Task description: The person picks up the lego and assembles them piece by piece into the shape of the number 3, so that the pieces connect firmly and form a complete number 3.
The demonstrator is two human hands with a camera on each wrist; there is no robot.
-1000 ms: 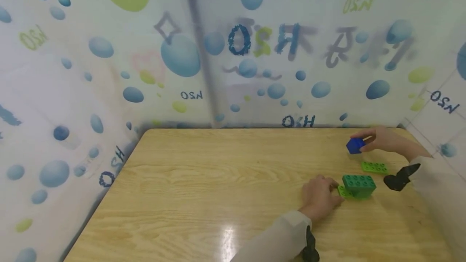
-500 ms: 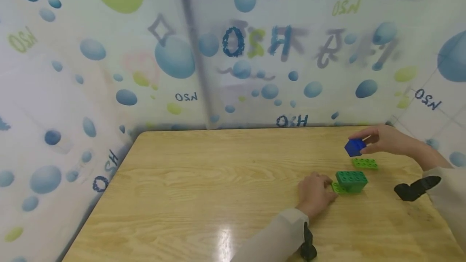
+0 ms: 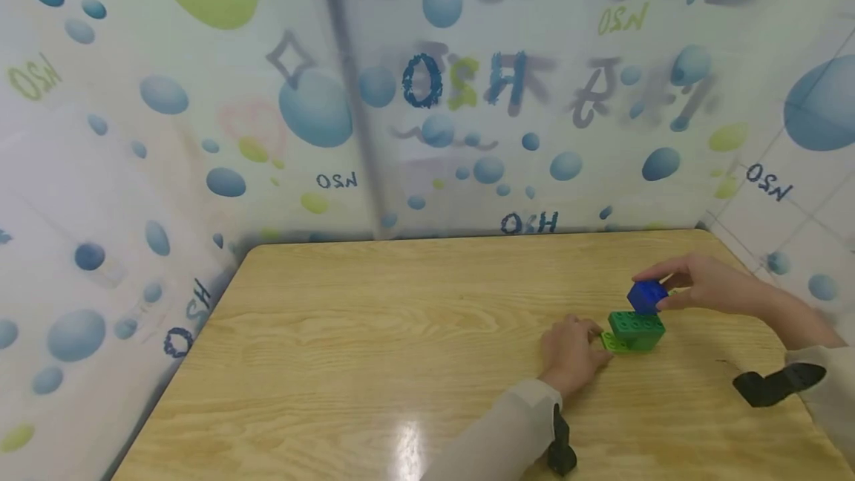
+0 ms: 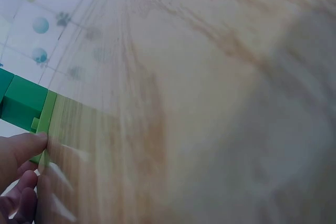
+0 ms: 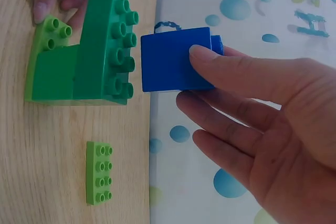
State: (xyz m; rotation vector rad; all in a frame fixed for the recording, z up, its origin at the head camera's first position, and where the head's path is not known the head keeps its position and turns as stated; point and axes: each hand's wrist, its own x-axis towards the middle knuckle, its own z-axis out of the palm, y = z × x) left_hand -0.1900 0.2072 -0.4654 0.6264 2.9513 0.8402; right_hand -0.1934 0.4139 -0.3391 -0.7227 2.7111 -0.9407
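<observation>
My right hand (image 3: 721, 288) pinches a blue building brick (image 3: 646, 297) between thumb and fingers, close over the studs of a green brick (image 3: 641, 334). In the right wrist view the blue brick (image 5: 170, 60) faces the studded top of the green brick (image 5: 97, 45), with a gap between them. That long green brick sits on a smaller green one (image 5: 55, 74), which stands on a thin light green brick (image 5: 31, 72). My left hand (image 3: 571, 356) pinches the free end of this light green base, and its thumb (image 4: 23, 148) shows at the base's edge in the left wrist view.
A second thin light green brick (image 5: 98, 173) lies on the wooden table (image 3: 401, 332), mostly hidden behind my right hand in the head view. A curtain (image 3: 434, 169) printed with blue and green drops hangs behind the table's far edge.
My right hand has brought the blue brick toward me and down, from beyond the stack to right over the green brick. My left hand keeps its hold on the base. The head view has turned slightly right.
</observation>
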